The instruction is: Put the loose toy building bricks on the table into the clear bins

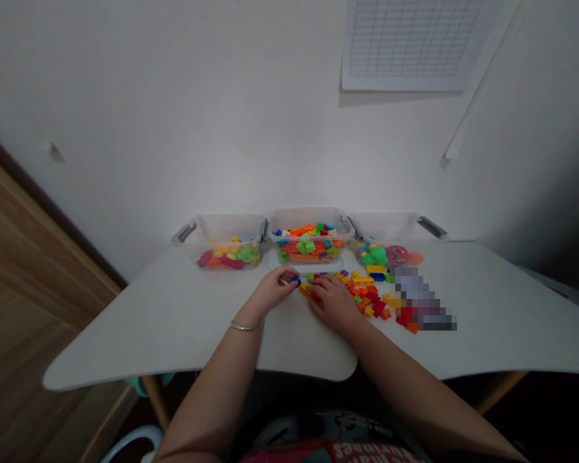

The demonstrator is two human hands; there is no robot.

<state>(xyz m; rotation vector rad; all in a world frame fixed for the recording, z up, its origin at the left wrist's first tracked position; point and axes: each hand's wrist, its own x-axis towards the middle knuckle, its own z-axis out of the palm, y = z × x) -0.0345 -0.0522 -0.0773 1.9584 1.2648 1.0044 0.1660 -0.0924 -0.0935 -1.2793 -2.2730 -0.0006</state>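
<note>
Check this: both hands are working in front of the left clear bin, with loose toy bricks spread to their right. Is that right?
Wrong bin: the left hand and right hand are in front of the middle clear bin, not the left one, as the head view shows. The loose toy bricks do lie to their right.

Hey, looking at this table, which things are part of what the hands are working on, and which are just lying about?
In use: left hand at a blue plastic brick; right hand over a yellow plastic brick; loose heap of coloured plastic bricks.

Lying about, it seems: three clear plastic bins with grey handles; pixelated item; white table.
</note>
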